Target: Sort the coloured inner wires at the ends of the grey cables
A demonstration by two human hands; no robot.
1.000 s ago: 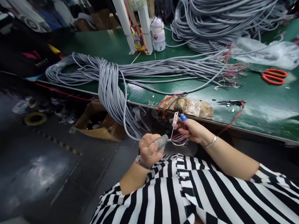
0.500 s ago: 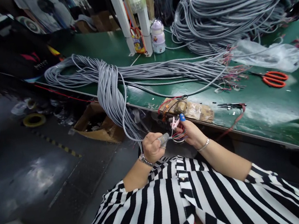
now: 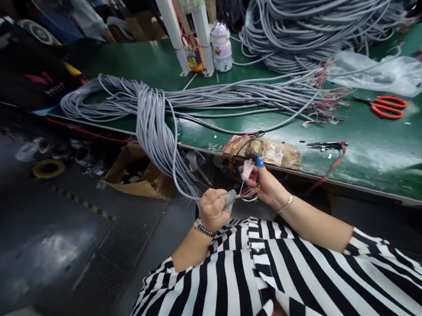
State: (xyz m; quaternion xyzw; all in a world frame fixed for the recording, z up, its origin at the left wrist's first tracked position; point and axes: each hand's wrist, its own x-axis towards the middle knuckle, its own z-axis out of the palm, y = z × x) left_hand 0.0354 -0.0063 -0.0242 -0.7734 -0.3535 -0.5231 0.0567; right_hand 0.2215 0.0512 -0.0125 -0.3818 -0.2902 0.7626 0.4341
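Note:
My left hand [image 3: 213, 209] is closed around the end of a grey cable, with a grey covering [image 3: 229, 197] on its thumb. Thin coloured wires [image 3: 249, 192] fan out of that end toward my right hand [image 3: 270, 186]. The right thumb wears a blue finger cover. Between the right fingers is a small pink clip [image 3: 248, 170], blurred now, shaped like a clothes peg; a thin white wire runs up to it. Whether the fingers also hold the other wires cannot be made out. A bundle of grey cables [image 3: 155, 129] hangs over the bench edge beside my left hand.
On the green bench [image 3: 385, 165] lie orange-handled scissors [image 3: 388, 107], black snips [image 3: 325, 146], a taped block [image 3: 268, 151] and a plastic bag [image 3: 380, 74]. A large cable coil [image 3: 331, 10] and a lilac bottle [image 3: 222, 46] stand behind. A cardboard box [image 3: 138, 173] sits below the edge.
The pink clip has turned in my right fingers and is smeared by motion. My left hand keeps its grip on the cable. The whole view has shifted slightly.

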